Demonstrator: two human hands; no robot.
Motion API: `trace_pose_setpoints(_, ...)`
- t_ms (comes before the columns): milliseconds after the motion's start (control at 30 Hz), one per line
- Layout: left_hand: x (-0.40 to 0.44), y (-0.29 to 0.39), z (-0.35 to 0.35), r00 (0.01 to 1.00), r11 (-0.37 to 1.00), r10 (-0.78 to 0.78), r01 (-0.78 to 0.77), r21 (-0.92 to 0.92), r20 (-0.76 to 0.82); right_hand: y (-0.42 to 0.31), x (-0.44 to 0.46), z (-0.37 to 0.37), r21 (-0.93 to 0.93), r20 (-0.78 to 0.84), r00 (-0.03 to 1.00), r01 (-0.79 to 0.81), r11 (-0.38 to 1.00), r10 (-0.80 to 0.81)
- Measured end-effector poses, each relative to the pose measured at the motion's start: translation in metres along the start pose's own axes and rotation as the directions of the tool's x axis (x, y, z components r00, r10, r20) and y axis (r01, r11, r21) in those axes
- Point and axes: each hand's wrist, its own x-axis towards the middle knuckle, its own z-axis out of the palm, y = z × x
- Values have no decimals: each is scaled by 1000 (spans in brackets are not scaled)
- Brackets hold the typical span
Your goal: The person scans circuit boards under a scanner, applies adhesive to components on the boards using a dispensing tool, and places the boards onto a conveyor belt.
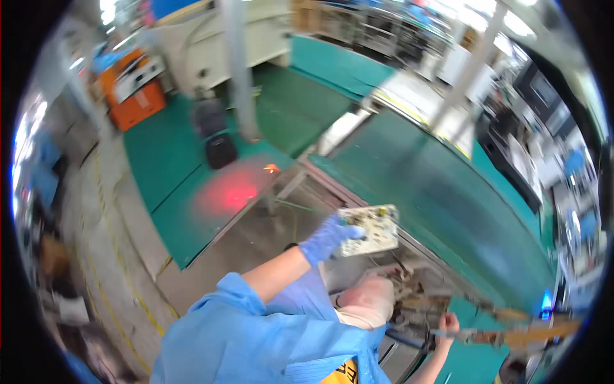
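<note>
My left hand, in a blue-violet glove, grips a pale circuit board by its left edge. Small components stand on the board, which is held up in front of my body near the edge of the conveyor belt. My right hand looks bare and is low at the right, beside a brown rail. Its fingers are curled closed, and anything inside them is hidden. Green surface shows around that hand.
A black scanner-like device stands on the green-topped table at left, with a red glow beside it. Behind are an orange bin and a grey post. Another post rises beyond the belt.
</note>
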Motion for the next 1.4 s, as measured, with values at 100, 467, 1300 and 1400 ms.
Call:
trace_pose_setpoints(100, 4, 4, 17, 995, 991, -102, 102, -88, 3, 18, -2, 9, -20, -110, 992, -67, 998, 64)
trace_pose_setpoints(467, 86, -25, -21, 961, 948, -244, 264, -176, 127, -39, -1, -8, -226, -104, 983, -171, 959, 151)
trace_pose_setpoints(1300, 203, -44, -24, 975, 929, -53, 128, -348, 218, -10, 9, 11, -208, -142, 981, -158, 965, 130)
trace_pose_setpoints(1400, 216, -45, -35, 971, 921, -34, 123, -370, 238, 29, 13, 35, -146, -170, 983, -95, 985, 69)
